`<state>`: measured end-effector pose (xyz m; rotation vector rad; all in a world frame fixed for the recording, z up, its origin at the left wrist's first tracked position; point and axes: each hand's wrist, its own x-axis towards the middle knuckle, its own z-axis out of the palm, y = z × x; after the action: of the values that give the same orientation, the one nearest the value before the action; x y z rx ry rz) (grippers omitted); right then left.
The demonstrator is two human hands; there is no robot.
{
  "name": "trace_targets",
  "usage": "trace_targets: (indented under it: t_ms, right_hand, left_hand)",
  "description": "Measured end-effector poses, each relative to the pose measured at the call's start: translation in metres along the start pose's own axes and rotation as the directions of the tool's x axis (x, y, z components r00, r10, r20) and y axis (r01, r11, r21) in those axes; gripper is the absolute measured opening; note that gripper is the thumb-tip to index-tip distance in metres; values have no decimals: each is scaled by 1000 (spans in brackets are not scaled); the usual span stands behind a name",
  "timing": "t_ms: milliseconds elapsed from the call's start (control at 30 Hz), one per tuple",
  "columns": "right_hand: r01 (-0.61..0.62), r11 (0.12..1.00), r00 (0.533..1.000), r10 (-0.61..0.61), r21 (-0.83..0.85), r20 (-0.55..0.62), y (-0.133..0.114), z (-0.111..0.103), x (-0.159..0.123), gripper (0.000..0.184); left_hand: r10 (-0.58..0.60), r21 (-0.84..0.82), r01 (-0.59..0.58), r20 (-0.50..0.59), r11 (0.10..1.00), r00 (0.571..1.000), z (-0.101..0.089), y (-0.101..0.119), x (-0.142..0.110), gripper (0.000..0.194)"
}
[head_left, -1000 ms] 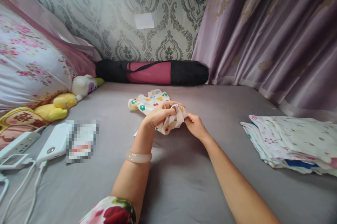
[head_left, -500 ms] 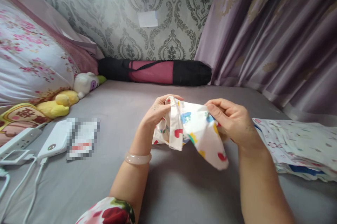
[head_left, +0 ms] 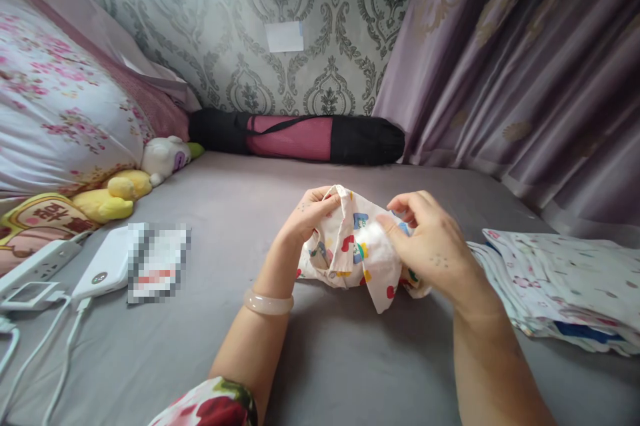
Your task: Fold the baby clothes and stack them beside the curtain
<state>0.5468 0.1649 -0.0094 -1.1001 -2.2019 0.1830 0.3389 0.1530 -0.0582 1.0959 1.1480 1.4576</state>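
A white cloth (head_left: 383, 273) printed with red, blue and yellow shapes hangs between my two hands, just over the grey bed sheet. My left hand (head_left: 315, 213) pinches its folded, hemmed edge, which forms an open loop on the left. My right hand (head_left: 425, 233) is on the upper right of the cloth, fingers curled at its edge and the thumb blurred over the front. A pointed flap droops below that thumb. Part of the cloth behind my right hand is hidden. To the right lies a stack of folded printed cloths (head_left: 575, 279).
On the left are a power strip (head_left: 45, 263), a white power bank (head_left: 107, 273) with cables and a pixelated packet (head_left: 159, 263). Plush toys (head_left: 107, 196) lie by a floral pillow (head_left: 65, 106). A black-and-pink long bag (head_left: 295, 137) rests along the wall, beside purple curtains (head_left: 500, 66).
The flap has swung down and left, and the loop at the left has opened wider. My right hand has turned, its thumb shifting left across the cloth. My left hand keeps its pinch.
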Motion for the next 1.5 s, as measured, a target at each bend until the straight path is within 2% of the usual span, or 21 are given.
trace_targets:
  t_ms: [67, 167, 300, 367, 433, 533, 600, 667, 767, 867, 967, 1133, 1200, 1333, 1400, 1500]
  right_hand:
    - [74, 997, 996, -73, -31, 58, -18, 11, -8, 22]
    - [140, 975, 988, -125, -173, 95, -35, 30, -16, 20]
    - [82, 933, 997, -75, -351, 34, -29, 44, -11, 16]
    - [33, 947, 999, -42, -320, -23, -17, 40, -5, 18]
    - [-22, 979, 998, 9, -204, -62, -3, 31, 1, 20]
    - [-81, 997, 996, 81, 10, -36, 11, 17, 6, 21]
    - [-100, 990, 995, 102, 99, -12, 16, 9, 7, 20]
    - [-123, 983, 992, 124, 139, 6, 18, 3, 7, 20]
    - [-159, 972, 987, 154, 173, 40, 19, -1, 7, 19]
    - [-167, 965, 986, 157, 202, 64, 23, -4, 7, 18]
    - [-187, 961, 980, 169, 205, 102, 31, -8, 7, 18]
    - [-197, 980, 967, 188, 35, 173, 40, -16, 6, 20]
    - [-168, 986, 973, 163, 20, 163, 36, -18, 6, 23]
    - [-117, 979, 972, 78, 169, 220, 23, -13, 6, 34]
    - [-93, 968, 964, 30, 232, 263, 19, -7, 7, 33]
    - [-76, 964, 966, 9, 253, 257, 21, 4, 8, 30]
  left_hand:
    - [6, 8, -6, -17, 1000, 1000, 0, -2, 2, 42]
    - [-9, -5, 9, -88, 1000, 996, -2, -6, 4, 40]
    - [-43, -19, 40, -192, 999, 981, -8, -14, 8, 36]
    - [-38, 32, 46, -227, 998, 973, -11, -19, 9, 32]
    - [-13, 138, 48, -248, 989, 969, -14, -24, 11, 27]
    - [96, 338, -8, -243, 941, 965, -14, -26, 13, 14]
    - [231, 476, -132, -156, 869, 960, -11, -23, 11, 38]
    - [345, 602, -281, 10, 747, 939, -6, -16, 7, 56]
    - [364, 717, -413, 234, 561, 902, 3, -6, 2, 55]
    - [344, 740, -449, 307, 500, 888, 9, -2, 1, 48]
    - [352, 690, -455, 298, 563, 887, 12, 1, 1, 39]
    - [256, 504, -331, 213, 798, 943, 18, 14, -7, 22]
    - [216, 477, -289, 203, 830, 955, 22, 18, -11, 23]
    - [191, 441, -280, 236, 853, 953, 29, 16, -11, 24]
    - [185, 376, -264, 233, 888, 955, 30, 14, -9, 22]
    - [179, 298, -231, 191, 926, 965, 30, 10, -7, 18]
